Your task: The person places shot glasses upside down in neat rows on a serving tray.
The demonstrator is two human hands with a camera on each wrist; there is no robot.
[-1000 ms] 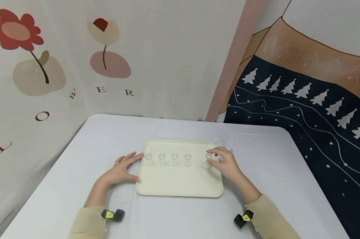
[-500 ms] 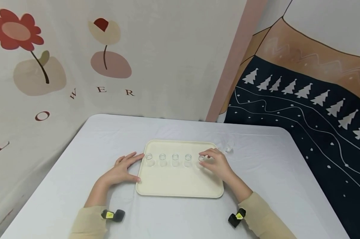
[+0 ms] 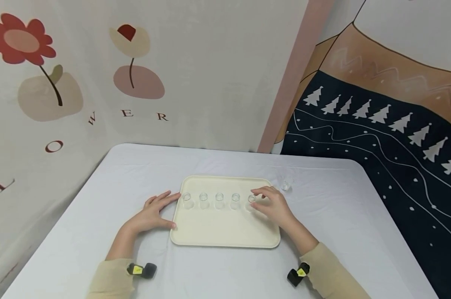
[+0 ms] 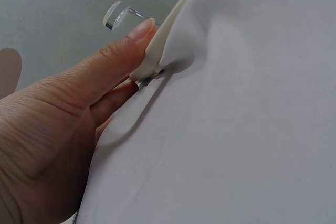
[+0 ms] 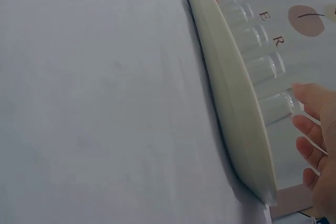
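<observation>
Several small clear glasses [image 3: 219,201] stand in a row on the cream tray [image 3: 225,232]. The rightmost glass [image 5: 276,107] is upright on the tray near its right end. My right hand [image 3: 275,206] is at this glass, thumb and index finger spread on either side of its upper rim. In the right wrist view the other fingers hang loosely bent beside it. My left hand [image 3: 148,215] rests along the tray's left edge, thumb and fingers outstretched. The left wrist view has the thumb [image 4: 118,59] against the tray rim, with glasses [image 4: 126,18] beyond.
More clear glassware [image 3: 285,185] stands on the white-clothed table [image 3: 218,270], behind the tray's right corner. A printed flower curtain [image 3: 210,83] hangs along the back. To the right hangs a dark cloth [image 3: 360,137] with white trees.
My right hand has brought the last glass leftward into the row's line and set it down, and its fingers have since loosened slightly to the right. The left hand has stayed put.
</observation>
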